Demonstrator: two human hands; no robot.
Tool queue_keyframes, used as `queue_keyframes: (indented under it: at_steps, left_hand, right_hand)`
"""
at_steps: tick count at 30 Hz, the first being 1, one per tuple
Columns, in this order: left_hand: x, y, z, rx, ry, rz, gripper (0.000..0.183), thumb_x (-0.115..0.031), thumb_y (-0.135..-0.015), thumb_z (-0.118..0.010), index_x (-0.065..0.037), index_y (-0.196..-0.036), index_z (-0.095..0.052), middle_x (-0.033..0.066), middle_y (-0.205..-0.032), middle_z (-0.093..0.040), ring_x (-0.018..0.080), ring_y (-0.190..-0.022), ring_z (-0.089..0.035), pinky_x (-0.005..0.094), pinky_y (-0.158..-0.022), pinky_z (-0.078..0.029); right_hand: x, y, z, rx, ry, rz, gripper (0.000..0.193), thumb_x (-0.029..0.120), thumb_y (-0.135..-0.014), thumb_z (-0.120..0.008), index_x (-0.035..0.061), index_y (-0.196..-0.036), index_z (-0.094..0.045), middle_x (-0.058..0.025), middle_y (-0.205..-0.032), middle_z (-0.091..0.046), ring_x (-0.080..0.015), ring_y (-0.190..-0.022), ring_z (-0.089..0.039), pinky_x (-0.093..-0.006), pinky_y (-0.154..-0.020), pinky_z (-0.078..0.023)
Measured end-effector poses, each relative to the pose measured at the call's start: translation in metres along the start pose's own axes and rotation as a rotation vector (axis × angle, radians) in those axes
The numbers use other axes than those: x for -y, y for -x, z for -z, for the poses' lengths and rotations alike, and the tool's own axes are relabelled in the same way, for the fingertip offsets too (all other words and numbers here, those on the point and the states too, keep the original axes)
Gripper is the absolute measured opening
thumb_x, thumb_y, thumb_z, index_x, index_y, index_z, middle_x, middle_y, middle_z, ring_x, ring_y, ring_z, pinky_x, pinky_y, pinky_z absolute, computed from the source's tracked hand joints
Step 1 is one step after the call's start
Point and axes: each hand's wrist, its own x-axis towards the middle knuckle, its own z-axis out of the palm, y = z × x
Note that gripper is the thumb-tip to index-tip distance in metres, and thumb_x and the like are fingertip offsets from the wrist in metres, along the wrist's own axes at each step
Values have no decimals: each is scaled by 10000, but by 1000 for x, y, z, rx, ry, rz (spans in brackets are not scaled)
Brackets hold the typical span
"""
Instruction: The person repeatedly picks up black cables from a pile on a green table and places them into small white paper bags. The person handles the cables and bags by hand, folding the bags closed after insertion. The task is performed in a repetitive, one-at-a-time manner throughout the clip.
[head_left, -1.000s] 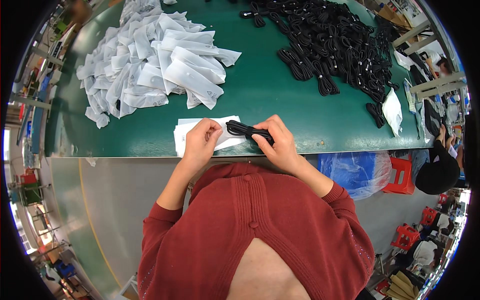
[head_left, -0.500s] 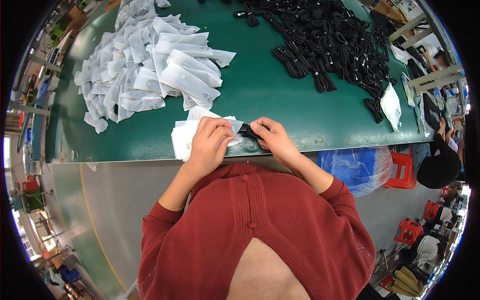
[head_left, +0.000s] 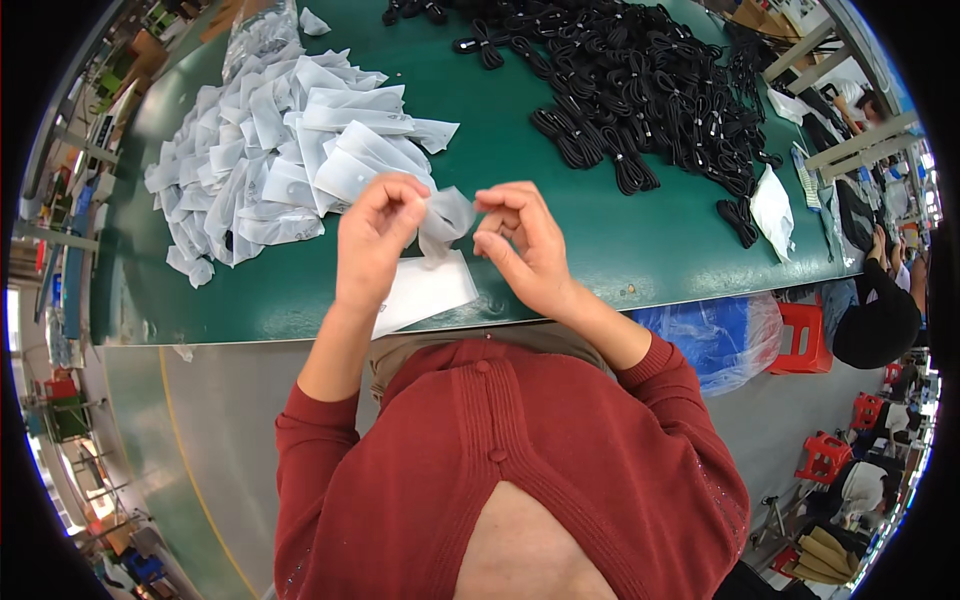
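Note:
Just above the table's near edge, my left hand [head_left: 378, 235] pinches a small translucent plastic bag [head_left: 447, 222] between thumb and fingers. The bag looks curled and greyish, and I cannot make out its contents. My right hand [head_left: 527, 245] is at the bag's right side, fingers curved and thumb apart from them, with nothing seen in its grasp. Its fingertips are close to the bag's edge. Below both hands, a stack of flat white bags [head_left: 428, 292] lies at the near edge of the green table [head_left: 480, 110].
A big heap of filled translucent bags [head_left: 260, 150] covers the table's left. Several bundled black cables [head_left: 640, 90] are piled at the back right, with a white packet [head_left: 772, 212] beside them. Right of me are a blue plastic-lined container [head_left: 705, 340] and a red stool [head_left: 803, 338]. A person [head_left: 875, 325] sits beyond.
Both hands have risen from the stack. The black cable at my right fingers is out of sight. My right thumb and fingers have spread apart; the left hand lifts the bag.

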Motion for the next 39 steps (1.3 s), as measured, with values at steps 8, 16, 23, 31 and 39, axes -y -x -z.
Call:
queue_keyframes:
  at_steps: [8,16,23,31,39]
  left_hand:
    - [-8,-77,67,-665,-493,-500,225,-130,-951,-628,30,-1109,-615,53,-986,-634,101,-908,-560,262,-829,-463]
    - [42,45,2,206,-692,-134,211,-82,-796,-764,-14,-963,-653,107,-925,-593,252,-789,-586,329,-675,-498]
    - [64,71,-20,155,-866,-172,149,-5,-790,-714,-3,-909,-624,114,-882,-590,279,-764,-614,366,-666,-497]
    - [62,74,-11,111,-626,6,75,16,-836,-659,4,-873,-595,110,-835,-588,246,-698,-595,346,-635,-483]
    - [62,75,-8,68,-484,36,74,68,-862,-622,7,-889,-587,54,-870,-588,120,-706,-495,252,-643,-420]
  right_hand:
    - [-53,-51,86,-144,1311,149,290,156,-810,-733,0,-1030,-625,-158,-1002,-576,-293,-861,-618,-404,-705,-523]
    - [-89,-38,108,-3,1419,20,235,205,-820,-714,2,-920,-652,-133,-841,-597,-314,-775,-621,-437,-662,-515]
    - [-31,0,67,115,703,-208,178,154,-886,-655,-17,-932,-664,-144,-857,-591,-304,-754,-593,-381,-680,-469]
    - [-2,43,54,278,651,-138,165,138,-885,-662,0,-972,-634,-129,-891,-591,-318,-755,-615,-400,-655,-497]
    - [7,49,52,422,741,-94,176,158,-864,-678,17,-963,-643,-114,-880,-583,-302,-667,-605,-400,-605,-499]
